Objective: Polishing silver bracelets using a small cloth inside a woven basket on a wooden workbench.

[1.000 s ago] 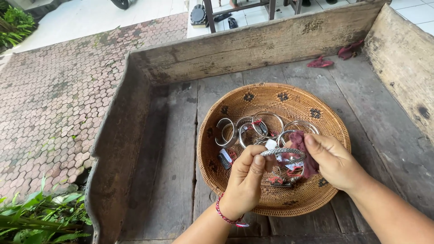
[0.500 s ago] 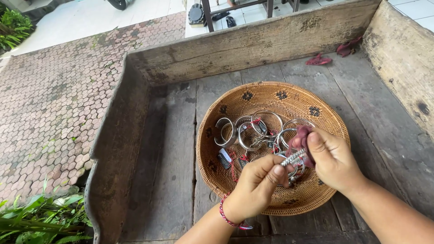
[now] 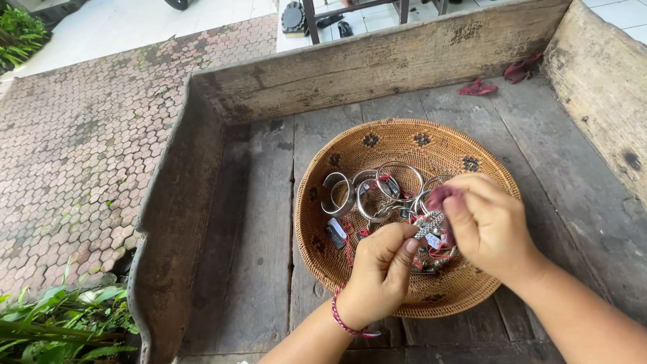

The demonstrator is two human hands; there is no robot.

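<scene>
My left hand [image 3: 381, 273] is now closed in a pinch on a small silver piece [image 3: 429, 224], lifted just above the near half of the woven basket [image 3: 377, 138]; a second ago it lay lower, among the jewelry. My right hand [image 3: 488, 226] has come closer and presses a dark red cloth [image 3: 439, 196] to the same piece, so I think the rubbing goes on, though the cloth is mostly hidden. Farther in the basket the silver bangles [image 3: 377, 189] lie as before. Beyond its far rim, red scraps [image 3: 477, 87] rest on the planks.
</scene>
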